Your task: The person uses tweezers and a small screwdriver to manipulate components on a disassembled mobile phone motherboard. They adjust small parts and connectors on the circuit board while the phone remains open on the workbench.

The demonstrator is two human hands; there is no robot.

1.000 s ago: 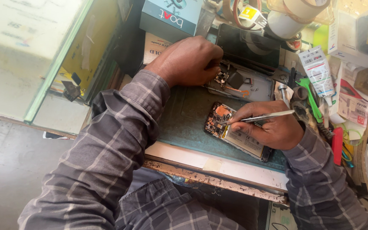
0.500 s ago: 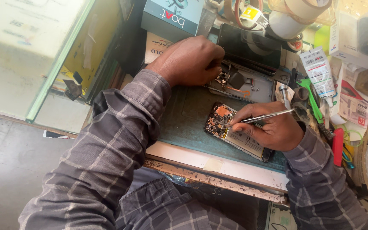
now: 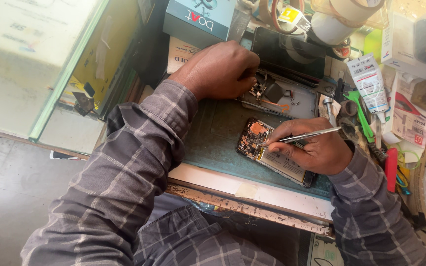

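An opened phone (image 3: 265, 148) with its circuit board and battery exposed lies on a green work mat (image 3: 213, 143). My right hand (image 3: 311, 150) rests on the phone's lower half and holds metal tweezers (image 3: 306, 135), their tips over the board. My left hand (image 3: 220, 69) is farther back, fingers curled down onto a grey phone back panel (image 3: 284, 98) that carries small loose parts and an orange flex strip. What the left fingers pinch is hidden.
A teal box (image 3: 198, 19) stands behind my left hand. Tape rolls (image 3: 341, 19), a white tube (image 3: 371, 83), a green-handled tool (image 3: 363, 116), a red-handled tool (image 3: 391, 170) and papers crowd the right side. A glass-topped counter (image 3: 35, 64) is at the left. The bench's worn front edge (image 3: 252, 209) runs below the mat.
The view has shifted slightly. My right hand with the tweezers has edged a little over the board; my left hand stays on the back panel.
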